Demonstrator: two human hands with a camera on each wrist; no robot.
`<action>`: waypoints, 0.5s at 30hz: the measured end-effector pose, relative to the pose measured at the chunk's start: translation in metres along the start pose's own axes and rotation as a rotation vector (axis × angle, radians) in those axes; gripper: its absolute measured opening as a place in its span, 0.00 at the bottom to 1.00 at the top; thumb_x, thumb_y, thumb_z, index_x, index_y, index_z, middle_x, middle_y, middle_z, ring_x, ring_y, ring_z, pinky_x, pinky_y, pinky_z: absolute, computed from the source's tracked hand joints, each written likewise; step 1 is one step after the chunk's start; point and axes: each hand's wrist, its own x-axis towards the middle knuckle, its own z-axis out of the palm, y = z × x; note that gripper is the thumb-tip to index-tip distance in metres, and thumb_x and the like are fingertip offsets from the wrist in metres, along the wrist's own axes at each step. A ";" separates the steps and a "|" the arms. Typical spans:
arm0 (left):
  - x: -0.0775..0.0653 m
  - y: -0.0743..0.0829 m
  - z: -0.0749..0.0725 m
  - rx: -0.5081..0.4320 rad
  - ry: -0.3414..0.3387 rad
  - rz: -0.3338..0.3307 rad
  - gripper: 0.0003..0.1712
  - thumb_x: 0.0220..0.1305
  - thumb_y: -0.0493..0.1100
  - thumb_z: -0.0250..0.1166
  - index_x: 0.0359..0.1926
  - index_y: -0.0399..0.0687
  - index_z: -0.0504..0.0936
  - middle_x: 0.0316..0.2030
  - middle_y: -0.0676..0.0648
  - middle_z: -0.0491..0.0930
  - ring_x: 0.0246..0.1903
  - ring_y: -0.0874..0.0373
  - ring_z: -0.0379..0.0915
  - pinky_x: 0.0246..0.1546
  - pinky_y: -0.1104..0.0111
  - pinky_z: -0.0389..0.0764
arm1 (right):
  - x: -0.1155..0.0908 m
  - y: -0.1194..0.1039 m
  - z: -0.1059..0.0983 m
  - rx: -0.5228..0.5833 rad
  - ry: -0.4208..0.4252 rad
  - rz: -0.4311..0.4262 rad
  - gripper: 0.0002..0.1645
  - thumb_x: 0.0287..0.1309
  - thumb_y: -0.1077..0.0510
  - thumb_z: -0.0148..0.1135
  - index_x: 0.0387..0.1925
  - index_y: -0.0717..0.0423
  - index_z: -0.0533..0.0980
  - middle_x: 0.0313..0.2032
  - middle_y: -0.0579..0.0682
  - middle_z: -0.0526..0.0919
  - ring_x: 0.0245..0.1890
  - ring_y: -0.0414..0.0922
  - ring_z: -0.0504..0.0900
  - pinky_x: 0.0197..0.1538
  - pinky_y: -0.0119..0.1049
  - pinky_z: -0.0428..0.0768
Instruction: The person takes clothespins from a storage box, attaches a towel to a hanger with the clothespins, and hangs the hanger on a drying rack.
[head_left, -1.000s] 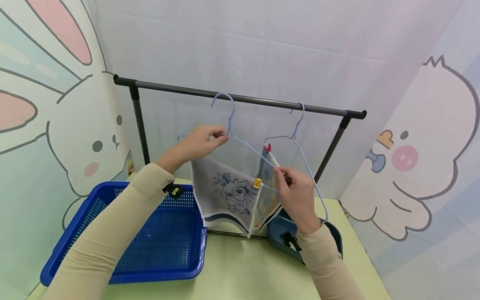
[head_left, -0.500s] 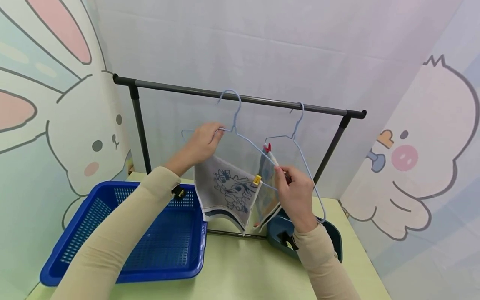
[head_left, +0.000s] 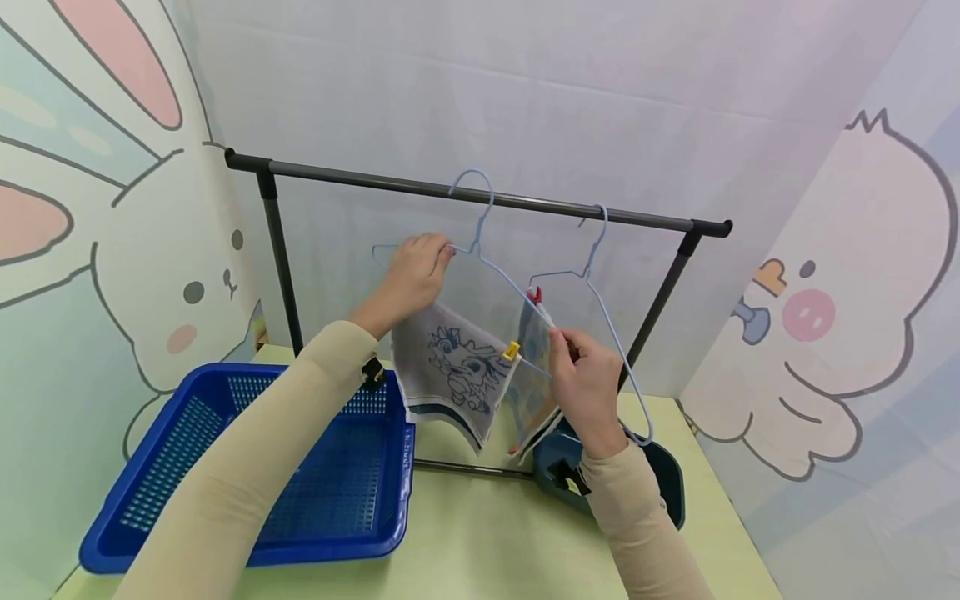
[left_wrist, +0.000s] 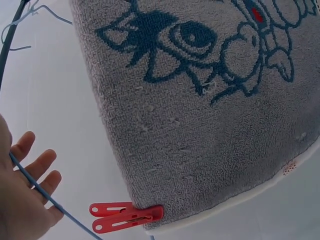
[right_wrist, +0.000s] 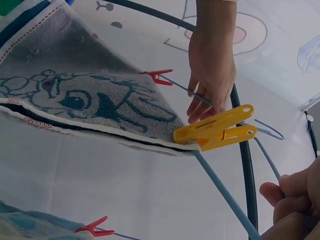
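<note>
My left hand (head_left: 411,271) holds the light-blue wire hanger (head_left: 480,229) by its left shoulder, close to the neck. Lower on the right shoulder, my right hand (head_left: 588,379) grips the same wire. A grey towel (head_left: 450,375) with a dark-blue cartoon print hangs from this hanger's lower bar. A yellow clothespin (right_wrist: 215,127) pinches one towel corner, and a red clothespin (left_wrist: 127,217) pinches another. In the head view the hook overlaps the rack's rod (head_left: 360,177); whether it touches is unclear. Against the left palm, the wire crosses the fingers (left_wrist: 42,165).
A second blue hanger (head_left: 596,246) hangs on the rod to the right, with a patterned cloth (head_left: 528,375) held by a red clothespin (head_left: 534,294). A blue plastic basket (head_left: 322,554) stands left on the table (head_left: 480,533); a dark teal basin (head_left: 671,483) stands right, partly behind my arm.
The held hanger has shifted up and to the right with my left hand, its hook rising against the rod. The towel swings along and tilts more. My right hand has moved only slightly.
</note>
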 end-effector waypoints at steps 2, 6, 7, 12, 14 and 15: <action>0.002 0.000 0.000 0.008 -0.005 0.004 0.17 0.76 0.44 0.40 0.47 0.40 0.73 0.43 0.42 0.75 0.50 0.46 0.67 0.59 0.56 0.60 | 0.001 0.000 0.001 0.003 -0.009 0.021 0.14 0.65 0.58 0.57 0.32 0.66 0.82 0.14 0.48 0.71 0.11 0.40 0.63 0.16 0.33 0.62; 0.007 0.000 0.000 0.022 -0.025 0.003 0.16 0.76 0.44 0.40 0.45 0.40 0.73 0.40 0.42 0.74 0.47 0.47 0.68 0.57 0.56 0.62 | 0.003 -0.001 0.001 0.015 -0.029 0.057 0.14 0.65 0.58 0.56 0.33 0.65 0.82 0.15 0.48 0.71 0.12 0.41 0.63 0.16 0.33 0.62; 0.008 -0.001 0.000 0.024 -0.031 -0.001 0.16 0.76 0.44 0.40 0.45 0.40 0.72 0.39 0.42 0.74 0.46 0.47 0.68 0.56 0.56 0.63 | 0.003 -0.001 0.001 0.017 -0.031 0.063 0.14 0.65 0.58 0.57 0.33 0.65 0.82 0.15 0.48 0.71 0.12 0.41 0.64 0.16 0.33 0.62; 0.015 -0.003 0.001 0.031 -0.071 -0.023 0.17 0.76 0.44 0.39 0.46 0.40 0.72 0.39 0.43 0.74 0.44 0.48 0.67 0.51 0.57 0.65 | 0.007 -0.002 0.002 0.011 -0.028 0.078 0.12 0.64 0.60 0.58 0.33 0.65 0.82 0.15 0.49 0.72 0.12 0.42 0.64 0.16 0.32 0.61; 0.018 -0.004 0.001 0.033 -0.083 -0.029 0.17 0.76 0.45 0.39 0.47 0.40 0.72 0.40 0.43 0.73 0.44 0.48 0.67 0.50 0.57 0.65 | 0.008 -0.002 0.004 0.007 -0.028 0.088 0.12 0.64 0.59 0.58 0.32 0.65 0.82 0.15 0.50 0.72 0.12 0.42 0.64 0.16 0.32 0.61; 0.019 -0.005 0.001 0.035 -0.088 -0.031 0.18 0.76 0.45 0.39 0.48 0.40 0.72 0.40 0.43 0.73 0.44 0.48 0.67 0.51 0.57 0.65 | 0.009 -0.002 0.005 0.005 -0.030 0.095 0.12 0.64 0.59 0.58 0.32 0.65 0.82 0.15 0.50 0.72 0.12 0.42 0.64 0.16 0.32 0.61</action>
